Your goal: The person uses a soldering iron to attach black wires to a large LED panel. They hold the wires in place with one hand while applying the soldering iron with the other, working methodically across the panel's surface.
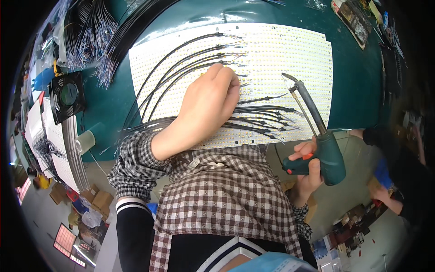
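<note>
A brown-and-white checked apron point(226, 195), patterned with small motifs, is worn over a black top point(188, 254). The V-shaped collar point(226, 255) is trimmed in white and striped with dark lines, and similar white banding point(131, 203) is set around the left sleeve. The forearms are covered by black-and-white checked oversleeves point(136, 170), gathered and puckered. A light-blue mask point(272, 264) is partly seen below. The hands point(208, 97) are uncovered.

Cables point(271, 108) lie across the panel point(290, 50) on the table point(358, 81), with a fan point(68, 94) left of the panel.
</note>
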Motion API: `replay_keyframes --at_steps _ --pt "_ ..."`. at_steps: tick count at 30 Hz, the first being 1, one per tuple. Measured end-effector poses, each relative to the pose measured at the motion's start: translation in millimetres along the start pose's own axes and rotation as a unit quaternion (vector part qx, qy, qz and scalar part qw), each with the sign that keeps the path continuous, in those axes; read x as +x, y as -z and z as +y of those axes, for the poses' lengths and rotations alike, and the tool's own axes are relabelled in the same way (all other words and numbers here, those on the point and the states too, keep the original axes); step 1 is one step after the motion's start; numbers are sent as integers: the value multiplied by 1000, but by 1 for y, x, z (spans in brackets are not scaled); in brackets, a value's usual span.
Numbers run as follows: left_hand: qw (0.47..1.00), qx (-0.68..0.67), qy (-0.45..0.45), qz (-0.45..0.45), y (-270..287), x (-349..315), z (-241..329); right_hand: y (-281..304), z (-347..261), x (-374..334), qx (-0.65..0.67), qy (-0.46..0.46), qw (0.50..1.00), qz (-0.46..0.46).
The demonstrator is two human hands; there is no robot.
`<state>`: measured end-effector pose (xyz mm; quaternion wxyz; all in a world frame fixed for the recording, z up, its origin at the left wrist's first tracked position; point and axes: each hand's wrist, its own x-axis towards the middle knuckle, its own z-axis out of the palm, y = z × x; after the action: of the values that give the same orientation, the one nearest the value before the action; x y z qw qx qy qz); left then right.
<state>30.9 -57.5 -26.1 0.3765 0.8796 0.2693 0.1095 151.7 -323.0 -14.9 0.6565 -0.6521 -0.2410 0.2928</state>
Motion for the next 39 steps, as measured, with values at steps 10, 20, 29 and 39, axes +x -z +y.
replay_keyframes --at_steps 10,20,29,39 --pt "999 -38 -12 13 -7 4 -8 -13 -10 -5 12 -74 997 16" --pt "1000 -15 -11 -3 -2 7 -8 -17 -11 -7 38 -96 994 26" --pt "999 -37 1 -26 1 13 -8 -19 -12 -7 44 -103 993 29" --pt "999 -44 8 -28 3 15 -8 -17 -13 -7 42 -114 992 -18"
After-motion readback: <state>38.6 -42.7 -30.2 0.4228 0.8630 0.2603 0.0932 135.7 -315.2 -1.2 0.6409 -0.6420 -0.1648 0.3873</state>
